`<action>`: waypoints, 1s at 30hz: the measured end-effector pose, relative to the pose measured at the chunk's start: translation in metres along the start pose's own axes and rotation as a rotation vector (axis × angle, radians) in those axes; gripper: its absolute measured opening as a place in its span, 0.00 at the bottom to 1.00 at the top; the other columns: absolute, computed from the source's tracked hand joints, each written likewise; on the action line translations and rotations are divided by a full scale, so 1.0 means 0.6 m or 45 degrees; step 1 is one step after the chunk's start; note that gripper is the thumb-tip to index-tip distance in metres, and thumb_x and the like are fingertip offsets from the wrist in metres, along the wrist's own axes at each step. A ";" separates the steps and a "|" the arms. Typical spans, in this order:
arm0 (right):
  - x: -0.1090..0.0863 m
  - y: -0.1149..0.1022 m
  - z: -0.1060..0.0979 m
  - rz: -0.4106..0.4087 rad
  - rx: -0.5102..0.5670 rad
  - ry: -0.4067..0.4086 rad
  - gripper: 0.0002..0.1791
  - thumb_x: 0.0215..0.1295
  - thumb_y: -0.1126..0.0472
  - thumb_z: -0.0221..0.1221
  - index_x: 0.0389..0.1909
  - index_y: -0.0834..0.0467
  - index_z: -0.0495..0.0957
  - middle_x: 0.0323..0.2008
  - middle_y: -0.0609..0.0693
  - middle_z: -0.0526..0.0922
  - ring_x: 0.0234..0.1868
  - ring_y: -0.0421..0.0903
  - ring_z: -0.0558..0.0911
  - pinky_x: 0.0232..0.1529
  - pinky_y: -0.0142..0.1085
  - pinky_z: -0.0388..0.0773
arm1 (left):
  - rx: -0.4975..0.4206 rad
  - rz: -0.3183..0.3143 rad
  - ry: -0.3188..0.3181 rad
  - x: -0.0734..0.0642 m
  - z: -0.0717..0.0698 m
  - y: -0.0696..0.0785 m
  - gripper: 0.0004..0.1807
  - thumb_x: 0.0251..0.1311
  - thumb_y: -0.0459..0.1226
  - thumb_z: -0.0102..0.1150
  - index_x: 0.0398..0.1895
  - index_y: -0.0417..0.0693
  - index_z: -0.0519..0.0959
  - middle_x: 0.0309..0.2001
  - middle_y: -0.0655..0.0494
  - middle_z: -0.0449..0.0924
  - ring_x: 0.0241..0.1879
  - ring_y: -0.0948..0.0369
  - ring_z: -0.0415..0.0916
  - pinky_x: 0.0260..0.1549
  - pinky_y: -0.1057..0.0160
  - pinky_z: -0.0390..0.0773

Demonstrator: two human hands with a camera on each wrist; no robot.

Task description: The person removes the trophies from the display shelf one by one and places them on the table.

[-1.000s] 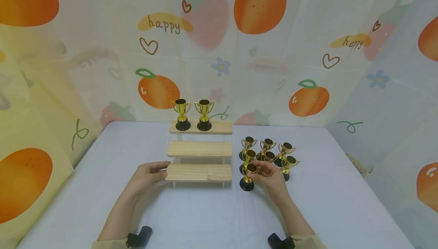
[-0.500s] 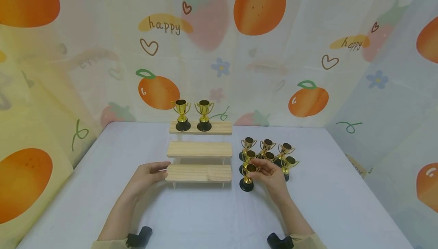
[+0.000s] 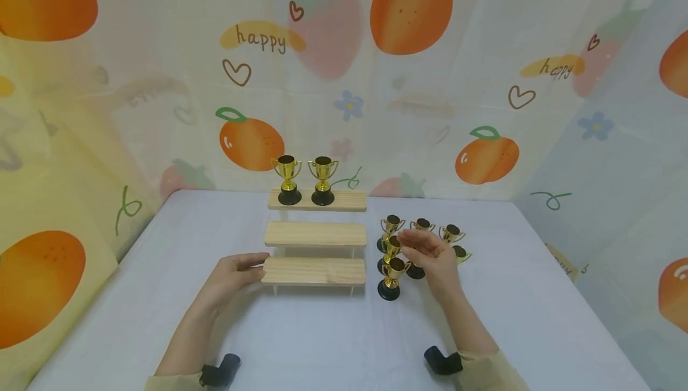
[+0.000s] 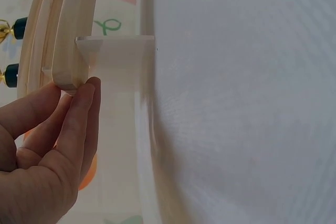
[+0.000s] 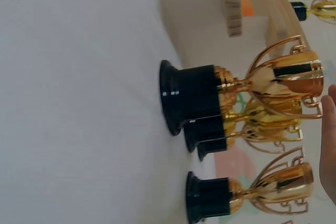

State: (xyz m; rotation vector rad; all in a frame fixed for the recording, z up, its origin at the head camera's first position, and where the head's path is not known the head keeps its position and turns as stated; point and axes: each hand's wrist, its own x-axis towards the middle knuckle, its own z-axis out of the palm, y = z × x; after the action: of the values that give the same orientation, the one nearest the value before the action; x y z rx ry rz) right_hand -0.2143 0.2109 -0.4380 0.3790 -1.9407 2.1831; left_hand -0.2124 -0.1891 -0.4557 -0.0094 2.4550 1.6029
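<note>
A three-step wooden display shelf (image 3: 314,271) stands on the table. My left hand (image 3: 228,279) holds the left end of its lowest board, fingertips on both sides of the board's end (image 4: 71,77) in the left wrist view. Two gold trophy cups, one left (image 3: 289,179) and one right (image 3: 323,179), stand upright on the top board. Right of the shelf stands a group of several small gold trophies with black bases. My right hand (image 3: 438,262) hovers over this group, fingers loosely bent, nothing seen in it. The front trophy (image 3: 391,279) stands just left of the hand, apart from it; others are partly hidden behind it.
White cloth covers the table (image 3: 322,343). A fruit-printed curtain (image 3: 376,98) hangs behind and along both sides. The middle board (image 3: 314,234) lies between the top and lowest ones.
My right hand has let go of the front trophy and shifted up and to the right, over the other trophies. That trophy stays in its place. My left hand keeps its hold.
</note>
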 end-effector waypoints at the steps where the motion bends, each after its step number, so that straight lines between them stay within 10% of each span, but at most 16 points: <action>1: 0.002 -0.004 0.001 -0.007 0.003 -0.005 0.17 0.58 0.75 0.63 0.50 0.73 0.77 0.42 0.40 0.89 0.47 0.36 0.86 0.49 0.27 0.82 | 0.002 0.001 -0.002 0.000 0.000 0.000 0.25 0.64 0.34 0.59 0.65 0.38 0.73 0.66 0.37 0.72 0.59 0.53 0.76 0.52 0.63 0.79; 30: 0.071 -0.057 0.098 0.038 0.015 -0.054 0.24 0.59 0.71 0.65 0.57 0.70 0.75 0.43 0.36 0.88 0.49 0.35 0.85 0.49 0.29 0.82 | -0.031 0.028 -0.011 -0.003 0.001 0.003 0.25 0.64 0.32 0.57 0.65 0.35 0.72 0.65 0.35 0.74 0.55 0.57 0.79 0.48 0.68 0.79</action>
State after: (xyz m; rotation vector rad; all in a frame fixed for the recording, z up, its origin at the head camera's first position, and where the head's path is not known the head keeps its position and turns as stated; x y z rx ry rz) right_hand -0.2405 0.1557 -0.3861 0.4036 -1.9686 2.2236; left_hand -0.2109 -0.1882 -0.4542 0.0209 2.4374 1.6385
